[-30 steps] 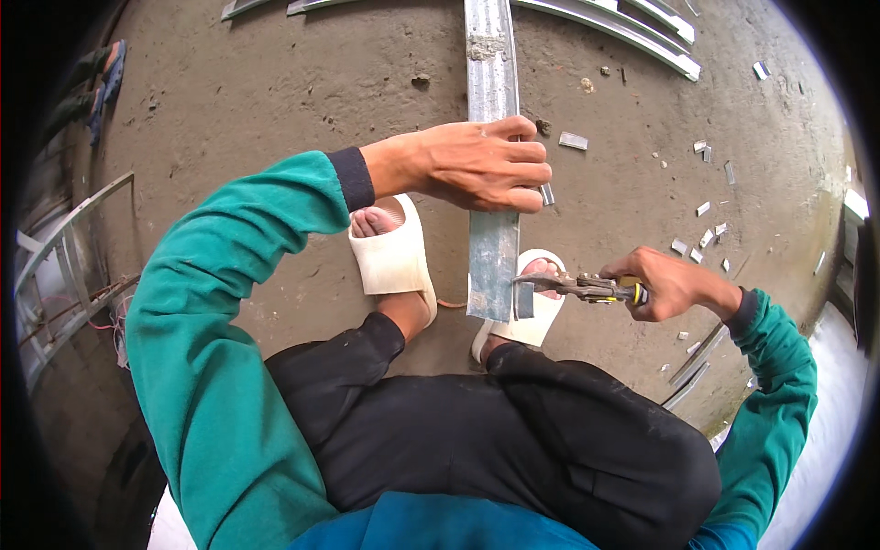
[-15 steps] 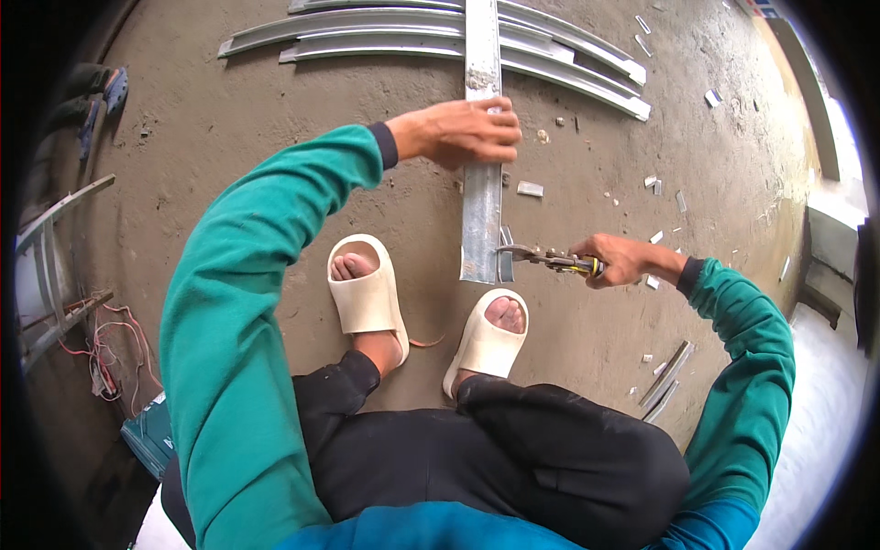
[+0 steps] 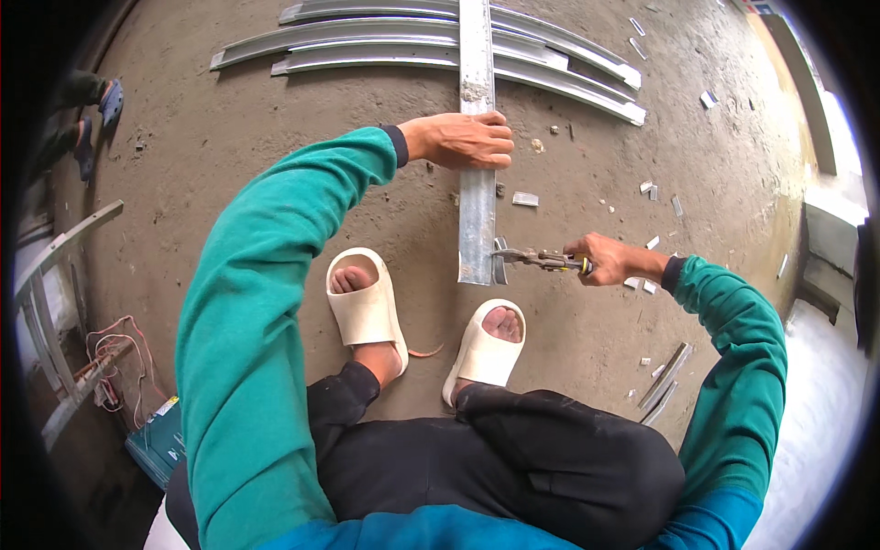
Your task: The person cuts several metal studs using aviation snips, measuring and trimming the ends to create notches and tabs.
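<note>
My left hand (image 3: 461,140) is closed around a long grey metal channel (image 3: 477,206), its fingers wrapped over the right edge. The channel runs away from me, and its near end lies just beyond my feet. My right hand (image 3: 607,258) grips tin snips (image 3: 545,260) with partly yellow handles. Their jaws point left and meet the channel's right side close to its near end. A narrow strip of metal (image 3: 500,268) stands out from that side at the jaws. Whether the blades are fully closed cannot be made out.
Several more metal channels (image 3: 367,35) lie crosswise under the far part of the held one. Small metal offcuts (image 3: 525,199) are scattered on the right, with longer pieces (image 3: 666,378) nearer me. A metal frame (image 3: 46,316), cables (image 3: 137,344), a teal case (image 3: 160,440) and another person's feet (image 3: 110,103) are at left.
The view has shifted slightly. The snips stay at the channel's side near its end, and the narrow strip there looks spread farther along the edge. Both hands keep their holds.
</note>
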Demonstrator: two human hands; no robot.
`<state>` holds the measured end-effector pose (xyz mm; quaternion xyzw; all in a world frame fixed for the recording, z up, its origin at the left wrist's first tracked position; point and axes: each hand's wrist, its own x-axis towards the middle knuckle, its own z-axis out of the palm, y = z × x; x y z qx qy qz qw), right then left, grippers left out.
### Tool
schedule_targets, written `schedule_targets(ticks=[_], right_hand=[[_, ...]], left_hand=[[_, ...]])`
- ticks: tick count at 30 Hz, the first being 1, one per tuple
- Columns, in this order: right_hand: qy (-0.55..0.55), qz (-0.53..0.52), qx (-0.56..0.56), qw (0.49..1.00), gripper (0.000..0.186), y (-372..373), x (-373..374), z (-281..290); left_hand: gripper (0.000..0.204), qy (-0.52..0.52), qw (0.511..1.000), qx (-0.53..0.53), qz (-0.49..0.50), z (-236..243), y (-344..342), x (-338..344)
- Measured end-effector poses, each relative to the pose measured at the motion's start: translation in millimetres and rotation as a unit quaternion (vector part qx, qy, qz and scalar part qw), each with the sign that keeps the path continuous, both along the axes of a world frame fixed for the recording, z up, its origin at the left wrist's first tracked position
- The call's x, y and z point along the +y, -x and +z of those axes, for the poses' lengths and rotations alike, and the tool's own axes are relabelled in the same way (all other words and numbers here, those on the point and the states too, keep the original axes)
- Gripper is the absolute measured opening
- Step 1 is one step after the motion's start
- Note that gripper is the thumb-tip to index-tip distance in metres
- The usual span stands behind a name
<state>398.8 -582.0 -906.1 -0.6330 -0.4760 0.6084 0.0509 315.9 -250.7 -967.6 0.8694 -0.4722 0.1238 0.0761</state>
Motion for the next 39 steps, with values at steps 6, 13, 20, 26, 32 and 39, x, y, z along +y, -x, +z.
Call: schedule_targets(ticks=[6,13,20,26,32,39], right_hand=[[0.011,0.018,0.01,1.0,0.054,-13,-4,9],[0.0,-0.202,-0.025,0.979,0.076,-14,-115,54],[0.044,-0.631,0.372,0.679,0.071,96,-190,16],[0.055,-0.558,-0.284,0.778,0.072,77,-176,15],[0.122,-0.437,-0.501,0.737,0.089,-18,-147,-61],[-0.125,-0.681,-0.385,0.61,0.062,-110,-119,53]], left_hand=[[0.011,0.001,1.0,0.019,0.021,-3,-4,-7],[0.018,0.067,0.993,-0.023,0.091,14,-48,-42],[0.024,0.039,0.984,-0.02,0.174,19,-80,-45],[0.025,-0.007,0.986,0.015,0.168,92,-156,-62],[0.029,0.012,0.971,0.095,0.219,127,-206,-20],[0.029,-0.006,0.97,0.125,0.21,140,-240,-37]])
